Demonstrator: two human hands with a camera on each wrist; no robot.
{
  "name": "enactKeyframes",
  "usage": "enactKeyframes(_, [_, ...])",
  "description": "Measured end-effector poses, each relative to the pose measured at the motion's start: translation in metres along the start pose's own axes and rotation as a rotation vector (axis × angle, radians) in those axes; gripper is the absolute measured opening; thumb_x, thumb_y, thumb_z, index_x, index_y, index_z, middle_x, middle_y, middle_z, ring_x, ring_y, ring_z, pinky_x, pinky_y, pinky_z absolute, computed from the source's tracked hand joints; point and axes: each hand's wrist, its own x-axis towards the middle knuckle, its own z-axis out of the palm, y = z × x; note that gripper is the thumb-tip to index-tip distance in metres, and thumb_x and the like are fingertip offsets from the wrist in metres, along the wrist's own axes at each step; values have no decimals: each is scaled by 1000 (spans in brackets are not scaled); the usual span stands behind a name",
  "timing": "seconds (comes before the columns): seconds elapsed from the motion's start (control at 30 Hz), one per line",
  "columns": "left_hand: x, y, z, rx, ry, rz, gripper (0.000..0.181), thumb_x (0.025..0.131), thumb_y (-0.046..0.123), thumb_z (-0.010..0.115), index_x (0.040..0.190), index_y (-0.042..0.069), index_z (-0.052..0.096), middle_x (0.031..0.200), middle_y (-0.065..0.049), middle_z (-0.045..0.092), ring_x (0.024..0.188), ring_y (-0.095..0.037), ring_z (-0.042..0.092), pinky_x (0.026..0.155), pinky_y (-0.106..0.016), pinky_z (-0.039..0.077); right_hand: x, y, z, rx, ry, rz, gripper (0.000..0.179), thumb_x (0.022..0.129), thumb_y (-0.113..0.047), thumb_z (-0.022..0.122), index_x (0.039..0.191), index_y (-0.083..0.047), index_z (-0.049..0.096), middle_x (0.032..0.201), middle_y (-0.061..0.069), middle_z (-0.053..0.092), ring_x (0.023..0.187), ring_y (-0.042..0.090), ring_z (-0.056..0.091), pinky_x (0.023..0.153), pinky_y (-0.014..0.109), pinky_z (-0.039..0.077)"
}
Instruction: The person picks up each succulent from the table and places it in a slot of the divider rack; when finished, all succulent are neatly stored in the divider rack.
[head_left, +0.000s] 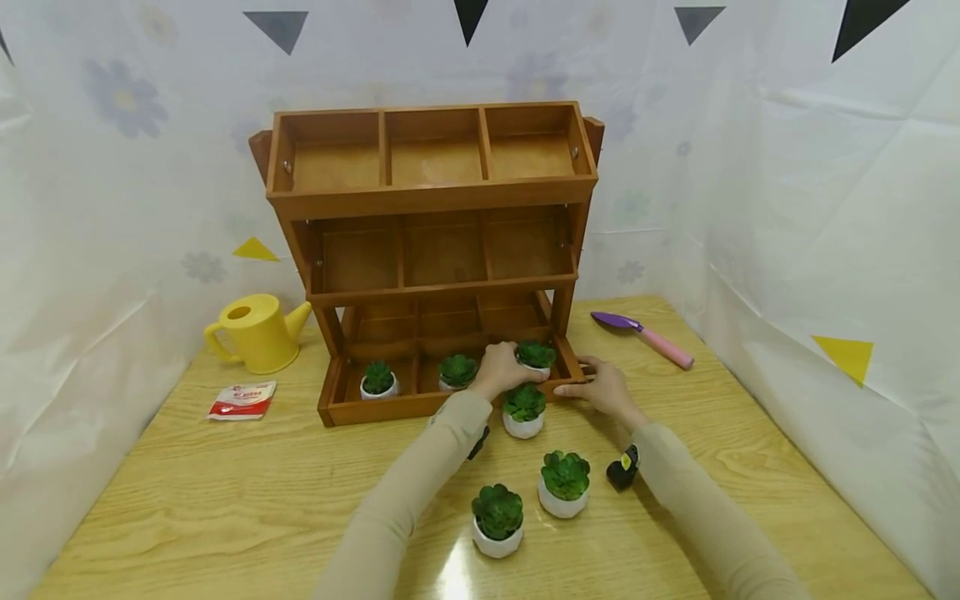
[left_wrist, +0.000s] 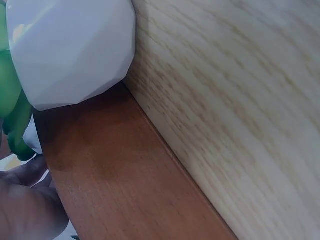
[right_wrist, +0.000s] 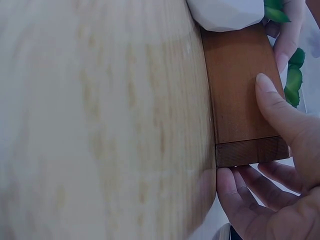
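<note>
A wooden three-tier shelf (head_left: 431, 196) stands on the table. In its bottom tier, my left hand (head_left: 498, 371) grips a small potted succulent (head_left: 536, 356) at the right compartment, thumb in front of the white pot. My right hand (head_left: 606, 390) holds the bottom tier's right front corner; in the right wrist view, its thumb lies on the front board (right_wrist: 240, 85) and its fingers are at the end. Two more succulents sit in that tier, one left (head_left: 378, 380) and one in the middle (head_left: 457, 372). Another succulent (head_left: 523, 410) stands against the front board, its white pot (left_wrist: 75, 55) large in the left wrist view.
Two potted succulents stand nearer on the table, one (head_left: 565, 483) between my forearms and one (head_left: 497, 521) closer in. A yellow watering can (head_left: 258, 335) and a red-and-white packet (head_left: 242, 401) lie left of the shelf. A purple trowel with pink handle (head_left: 663, 346) lies right.
</note>
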Motion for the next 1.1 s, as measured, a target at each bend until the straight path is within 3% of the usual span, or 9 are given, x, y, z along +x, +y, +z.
enactKeyframes(0.43, [-2,4,0,2,-9,-50,77,78,42,77,136,-2,50,134,-20,56,114,-33,59,91,-42,52,0,0,3,0,3,12,84,76,-45,79,140,-2,46,126,28,58,111,41,58,86,49,52])
enactKeyframes(0.67, [-2,6,0,31,-44,-49,77,81,44,74,138,-2,48,137,-19,53,120,-33,56,96,-43,49,0,0,1,-2,5,6,83,77,-43,79,140,-2,46,127,27,57,113,41,57,86,50,52])
enactKeyframes(0.87, [-2,4,-2,-33,-66,-38,79,81,40,75,139,-4,45,140,-22,49,125,-35,51,100,-44,46,0,0,1,-5,11,10,83,76,-43,79,140,-1,47,127,28,57,112,41,58,86,49,52])
enactKeyframes(1.1, [-4,4,-5,-72,-48,-28,74,80,36,77,134,-8,50,133,-23,54,119,-35,55,95,-44,49,1,0,1,-4,16,14,82,75,-44,80,138,-2,49,125,28,59,110,41,59,85,49,53])
